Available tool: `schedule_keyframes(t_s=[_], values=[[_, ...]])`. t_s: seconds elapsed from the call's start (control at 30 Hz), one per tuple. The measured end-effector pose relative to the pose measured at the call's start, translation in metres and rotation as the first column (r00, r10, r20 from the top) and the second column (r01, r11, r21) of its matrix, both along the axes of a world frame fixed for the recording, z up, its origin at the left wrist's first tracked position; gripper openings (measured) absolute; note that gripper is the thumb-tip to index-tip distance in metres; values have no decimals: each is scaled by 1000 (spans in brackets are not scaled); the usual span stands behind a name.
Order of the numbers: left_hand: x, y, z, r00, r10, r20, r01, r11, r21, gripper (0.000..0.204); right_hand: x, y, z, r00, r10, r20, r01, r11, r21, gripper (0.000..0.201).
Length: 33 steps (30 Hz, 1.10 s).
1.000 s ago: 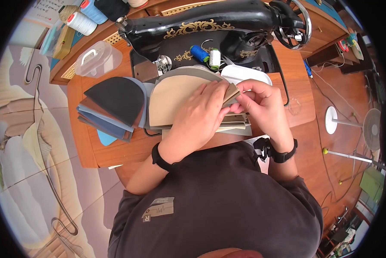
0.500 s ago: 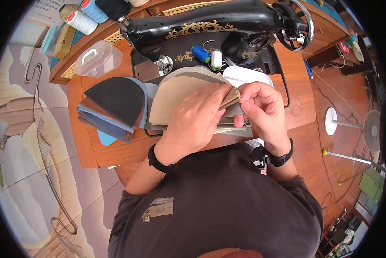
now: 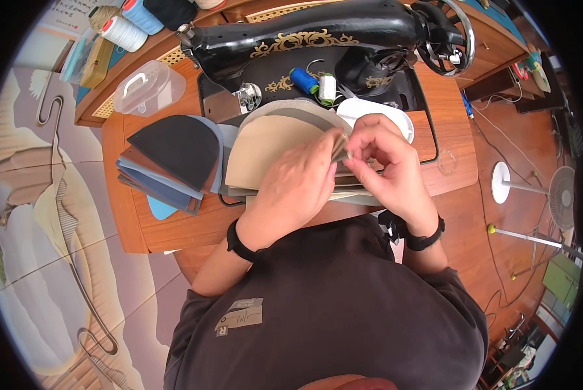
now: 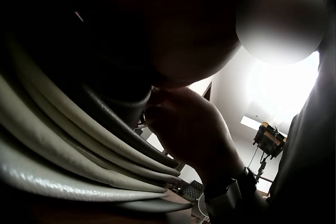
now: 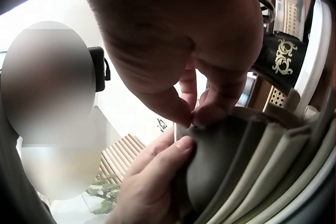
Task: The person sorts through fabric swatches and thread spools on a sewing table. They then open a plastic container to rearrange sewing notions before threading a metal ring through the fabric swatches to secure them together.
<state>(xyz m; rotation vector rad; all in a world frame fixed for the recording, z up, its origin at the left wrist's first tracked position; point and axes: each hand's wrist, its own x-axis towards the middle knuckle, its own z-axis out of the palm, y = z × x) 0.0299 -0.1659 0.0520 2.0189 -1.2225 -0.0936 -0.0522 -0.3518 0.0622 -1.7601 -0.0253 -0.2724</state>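
A stack of half-round, leather-like pieces (image 3: pixel 259 153), beige on top, lies in front of the sewing machine. My left hand (image 3: pixel 291 179) lies over it and grips its right corner, thumb below, bending the layers up. With thumb and forefinger, my right hand (image 3: pixel 392 166) pinches the upturned corner. In the right wrist view, those fingertips (image 5: pixel 202 116) meet at the edge of a dark grey piece (image 5: pixel 215 155), close to the left thumb. Cream and grey layers (image 4: pixel 89 124) fan out in the left wrist view, where the picture is mostly dark.
Behind the stack stands a black sewing machine (image 3: pixel 304 42), with blue (image 3: pixel 303 80) and white (image 3: pixel 327 90) thread spools on its bed. A white tray (image 3: pixel 395 123) is behind my right hand. Dark and blue half-round pieces (image 3: pixel 174 149) lie left, near a clear box (image 3: pixel 150 90).
My right hand first drew slightly away from the corner, then moved left, back against it. The left hand keeps its grip, and the bent corner has shifted a little left.
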Motion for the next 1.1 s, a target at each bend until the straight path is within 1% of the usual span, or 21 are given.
schedule_keyframes(t_s=[0.03, 0.13, 0.23, 0.33, 0.43, 0.53, 0.63, 0.67, 0.7, 0.73, 0.77, 0.8, 0.83, 0.9, 0.93, 0.97, 1.03, 1.07, 1.1], values=[[0, 0, 2, 1000, -3, -3, 3, 1000, 14, 52, -1, -2, -1, 1000, -7, -5, 7, 997, -71, 23], [-1, -1, 9, 999, -9, -37, 9, 1000, -13, 49, -2, -1, 8, 1000, -25, -8, 24, 993, -115, 19], [-2, -1, 15, 997, -22, -77, 22, 1000, 2, 49, -2, 6, 8, 999, -34, 40, 34, 999, 22, 16], [-6, -2, 14, 1000, 13, -26, -15, 999, -43, 47, 3, 12, 6, 991, -24, 130, 11, 995, 103, 15], [-7, 6, 18, 994, 23, -109, -22, 1000, 12, 45, 7, 10, 9, 990, 11, 144, -23, 996, 83, 15], [-6, 15, 22, 996, 56, -72, -62, 995, -83, 42, 8, 15, 15, 992, -77, 98, 55, 978, 203, 19], [5, 31, 24, 960, 221, -173, -258, 938, -231, 39, 9, 1, 17, 985, -141, 101, 145, 989, -32, 23], [5, 38, 30, 923, 217, -318, -324, 884, -337, 39, 6, -8, 16, 988, -132, 77, 142, 978, -154, 27], [5, 45, 37, 870, 191, -455, -401, 812, -425, 39, 2, -16, 17, 997, -72, 8, 72, 973, -220, 29], [10, 55, 35, 833, 207, -513, -493, 696, -521, 37, -2, -24, 19, 998, -16, -65, -3, 960, -280, 30], [15, 66, 33, 794, 211, -571, -577, 560, -595, 36, -5, -28, 20, 989, 36, -143, -82, 939, -334, 32], [20, 74, 44, 810, 219, -544, -573, 492, -655, 34, -9, -27, 18, 971, 54, -233, -131, 935, -329, 39], [25, 79, 60, 825, 230, -517, -563, 421, -711, 32, -11, -26, 15, 963, 39, -265, -138, 920, -366, 40], [29, 90, 78, 814, 366, -452, -561, 291, -775, 33, -15, -26, 9, 947, 2, -322, -151, 886, -439, 42], [31, 102, 84, 773, 491, -401, -572, 267, -775, 34, -15, -26, 6, 951, -7, -311, -137, 887, -440, 42], [31, 104, 85, 785, 532, -316, -497, 237, -835, 35, -15, -26, 9, 942, -12, -334, -144, 888, -437, 41], [30, 97, 96, 773, 617, -146, -326, 190, -926, 37, -14, -27, 14, 924, -20, -381, -157, 890, -429, 39], [28, 94, 95, 817, 576, 1, -298, 424, -855, 35, -14, -27, 11, 928, -46, -369, -123, 899, -421, 38], [25, 91, 92, 856, 500, 134, -254, 632, -732, 33, -15, -27, 7, 931, -72, -357, -88, 906, -413, 36]])
